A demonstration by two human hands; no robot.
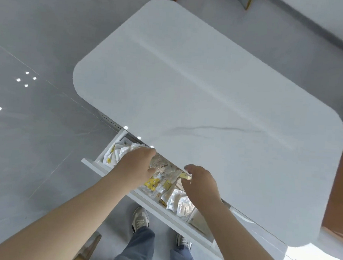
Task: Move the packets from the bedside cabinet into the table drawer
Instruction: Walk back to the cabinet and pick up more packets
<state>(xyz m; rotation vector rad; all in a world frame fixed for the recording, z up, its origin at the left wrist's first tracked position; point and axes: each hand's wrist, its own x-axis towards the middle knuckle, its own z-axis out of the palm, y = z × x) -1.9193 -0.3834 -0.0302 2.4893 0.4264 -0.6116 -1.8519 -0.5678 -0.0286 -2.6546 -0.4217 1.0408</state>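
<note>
Packets (pixel 153 184) lie heaped in the open drawer (pixel 161 210), strung along its length directly beneath both hands. Left hand (pixel 136 166) lies on the heap, grip unclear. Right hand (pixel 199 183) hovers just above it, fingers relaxed and holding nothing.

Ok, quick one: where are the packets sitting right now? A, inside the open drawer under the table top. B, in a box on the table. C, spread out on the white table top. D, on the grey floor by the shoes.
A: the packets lie piled inside the pulled-out drawer, just below the near edge of the white table top.
</note>
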